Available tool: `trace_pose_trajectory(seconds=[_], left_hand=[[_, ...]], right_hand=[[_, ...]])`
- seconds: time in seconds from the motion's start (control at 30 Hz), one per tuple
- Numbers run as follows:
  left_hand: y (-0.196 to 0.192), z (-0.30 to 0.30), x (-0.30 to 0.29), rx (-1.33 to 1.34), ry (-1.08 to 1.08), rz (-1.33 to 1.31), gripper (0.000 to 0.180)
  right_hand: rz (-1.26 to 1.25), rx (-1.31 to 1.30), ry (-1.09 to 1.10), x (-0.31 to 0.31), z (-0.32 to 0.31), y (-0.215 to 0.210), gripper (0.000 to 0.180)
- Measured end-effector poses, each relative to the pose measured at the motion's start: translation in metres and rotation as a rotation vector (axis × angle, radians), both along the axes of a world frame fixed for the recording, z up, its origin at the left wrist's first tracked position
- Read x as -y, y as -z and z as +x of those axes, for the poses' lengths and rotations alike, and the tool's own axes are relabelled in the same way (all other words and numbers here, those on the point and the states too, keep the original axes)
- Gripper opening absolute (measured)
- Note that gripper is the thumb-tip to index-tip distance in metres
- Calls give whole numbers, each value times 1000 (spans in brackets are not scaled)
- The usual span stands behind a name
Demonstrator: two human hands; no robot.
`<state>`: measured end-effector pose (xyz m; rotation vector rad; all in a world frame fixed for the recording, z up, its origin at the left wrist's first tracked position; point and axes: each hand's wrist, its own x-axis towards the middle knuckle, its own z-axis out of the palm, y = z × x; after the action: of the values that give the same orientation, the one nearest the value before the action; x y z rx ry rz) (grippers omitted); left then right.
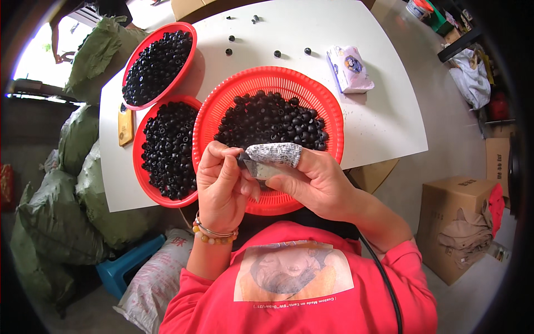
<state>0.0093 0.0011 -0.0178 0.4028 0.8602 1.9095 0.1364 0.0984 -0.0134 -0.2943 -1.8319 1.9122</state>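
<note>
Left hand [222,186]: closed, fingers curled around a small dark piece [243,160] that is mostly hidden between thumb and fingertips; its kind is hard to make out. Right hand [314,181]: closed, index finger wrapped in a grey cloth finger guard [274,153], gripping a small grey flat tool [261,170], partly covered by both hands; both hands meet just above the near rim of the large basket. Large round red plastic basket [267,83]: on the table [384,119], holding a heap of small black ring-shaped beads [272,119]; its near edge is hidden by the hands. Second red basket [142,167]: to the left, tucked partly under the large one, full of the same black pieces. Third red basket [189,33]: farther left and back, also full. Loose black pieces [277,54]: scattered on the far table. Tissue packet [349,68]: pale, right of the large basket. Yellow phone [125,124]: at the table's left edge, partly under a basket rim. Green sacks [78,139]: piled left of the table, contents hidden. Cardboard box [453,222]: on the floor at right, cloth inside.
</note>
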Motion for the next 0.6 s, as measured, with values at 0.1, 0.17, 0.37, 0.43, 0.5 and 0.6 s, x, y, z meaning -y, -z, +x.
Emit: trace_pose_trajectory(seconds=[0.1, 0.17, 0.37, 0.43, 0.5, 0.6], left_hand=[[2, 0, 0, -31, -27, 41, 6], [3, 0, 0, -44, -44, 55, 6], [4, 1, -1, -100, -97, 26, 6], [5, 2, -1, -118, -117, 16, 7], [4, -1, -1, -52, -39, 12, 9], [1, -4, -1, 61, 39, -7, 11]], right_hand=[[-44, -13, -10, 0, -1, 1, 27], [-60, -32, -8, 1, -2, 0, 27], [-166, -36, -28, 3, -5, 3, 27], [-266, -64, -66, 4, -6, 2, 27], [-330, -92, -82, 4, -7, 1, 27], [-323, -109, -76, 5, -6, -2, 26]])
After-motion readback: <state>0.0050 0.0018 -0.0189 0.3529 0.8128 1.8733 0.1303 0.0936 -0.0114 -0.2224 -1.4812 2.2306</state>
